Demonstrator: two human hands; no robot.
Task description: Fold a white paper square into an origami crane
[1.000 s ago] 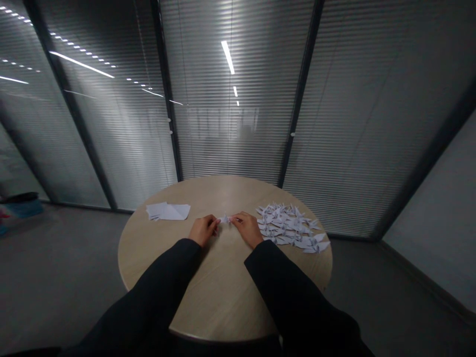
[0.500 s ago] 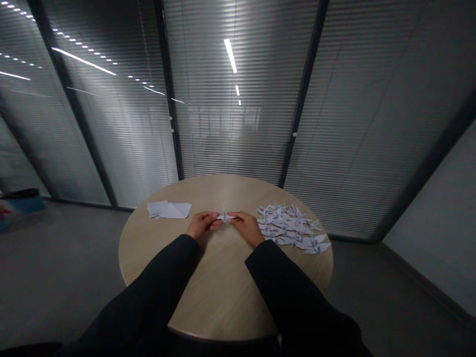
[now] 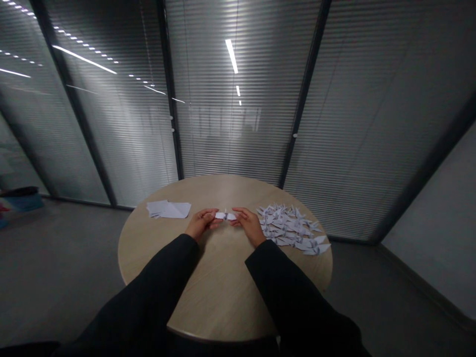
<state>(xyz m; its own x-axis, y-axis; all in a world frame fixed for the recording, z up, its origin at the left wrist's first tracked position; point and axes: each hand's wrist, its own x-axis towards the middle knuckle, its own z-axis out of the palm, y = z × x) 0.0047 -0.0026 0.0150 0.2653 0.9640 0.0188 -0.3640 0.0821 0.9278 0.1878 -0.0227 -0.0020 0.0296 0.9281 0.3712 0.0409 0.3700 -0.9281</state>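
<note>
Between my left hand [image 3: 202, 223] and my right hand [image 3: 250, 226], a small white origami paper crane [image 3: 225, 215] is held a little above the round wooden table [image 3: 156, 248]. Each hand pinches one wing with its fingertips, and the crane's body stands between them. To the left of my left hand lies a loose stack of white paper sheets [image 3: 168, 209]. Just right of my right hand spreads a pile of several finished white paper cranes [image 3: 292, 229], and my right hand is not touching it.
Tall glass panels with slatted blinds [image 3: 230, 124] stand behind the table, and a grey wall [image 3: 431, 198] is at the right. The table stands on a grey floor [image 3: 63, 267]. A blue and red object [image 3: 20, 202] lies on the floor at far left.
My hands have drawn slightly apart and up the table. The crane's wings now spread wider and flatter between my fingers.
</note>
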